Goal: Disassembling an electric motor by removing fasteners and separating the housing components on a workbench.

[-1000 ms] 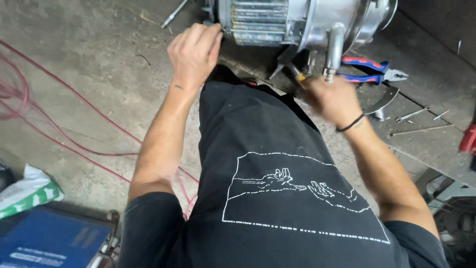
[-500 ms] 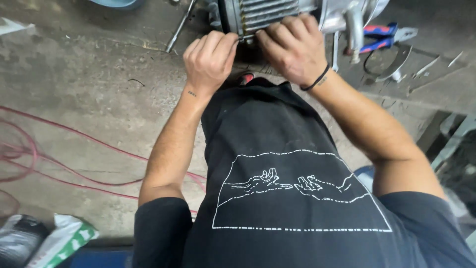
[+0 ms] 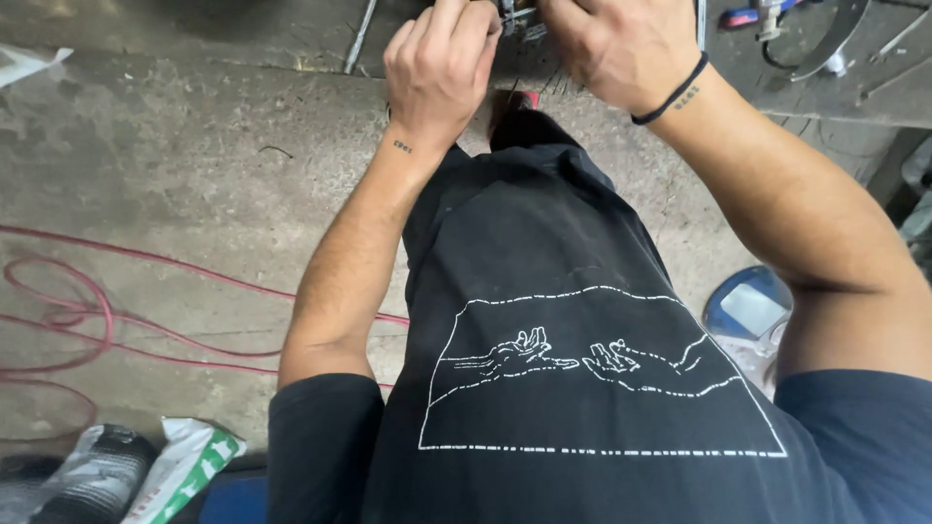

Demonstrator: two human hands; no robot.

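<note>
Both hands are raised to the top edge of the view, over my black shirt with its white line drawing. My left hand (image 3: 442, 68) has its fingers curled and pinched on a small metal part (image 3: 516, 21) of a machine that is almost entirely cut off by the frame. Just to its right, my right hand (image 3: 616, 49), with a black band on the wrist, is curled over the same part. Its fingertips are hidden, so its grip cannot be made out.
A red hose (image 3: 78, 311) loops over the concrete floor at left. A white-and-green bag (image 3: 184, 466) and a grey bag (image 3: 87, 475) lie at bottom left. A blue round object (image 3: 752, 306) sits at right. A metal ring (image 3: 825, 49), red-and-blue-handled pliers (image 3: 748, 15) and a thin rod (image 3: 359, 39) lie near the top.
The view has tilted down, so the metal motor has slid almost out at the top. My right hand moved from the motor's right side to close beside my left hand.
</note>
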